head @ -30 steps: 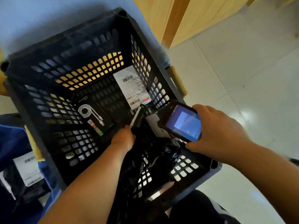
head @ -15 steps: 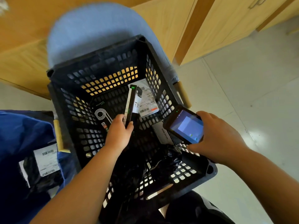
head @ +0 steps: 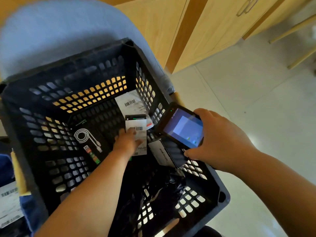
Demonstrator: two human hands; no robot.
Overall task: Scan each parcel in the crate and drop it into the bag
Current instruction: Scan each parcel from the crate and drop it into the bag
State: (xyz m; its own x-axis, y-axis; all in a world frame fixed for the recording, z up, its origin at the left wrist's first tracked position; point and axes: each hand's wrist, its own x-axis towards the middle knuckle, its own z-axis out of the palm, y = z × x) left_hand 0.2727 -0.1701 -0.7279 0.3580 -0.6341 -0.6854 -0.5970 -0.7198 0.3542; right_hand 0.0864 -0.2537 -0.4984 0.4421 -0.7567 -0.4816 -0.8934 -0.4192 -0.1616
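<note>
A black perforated crate [head: 95, 53] sits on a blue chair. Inside it, my left hand [head: 128, 141] grips a flat parcel [head: 136, 122], its white barcode label facing up. My right hand [head: 220, 141] holds a handheld scanner [head: 181, 129] over the crate's right wall, screen lit, just right of that parcel. More parcels lie in the crate: a black cable box [head: 87, 139], a white-labelled parcel [head: 130, 101] at the far end, a small box [head: 162, 151] under the scanner, and a black plastic mailer [head: 164, 187]. The blue bag [head: 6, 165] shows at the left edge.
A labelled parcel [head: 8, 207] lies in the bag at the lower left. Wooden cabinets [head: 213, 28] stand behind the blue chair [head: 59, 31]. Pale tiled floor [head: 265, 108] spreads to the right, with wooden furniture legs [head: 290, 31] at the far right.
My left hand lifted the flat parcel from the crate floor, held it edge-on, then turned it so its label faces up beside the scanner. The camera view shifted.
</note>
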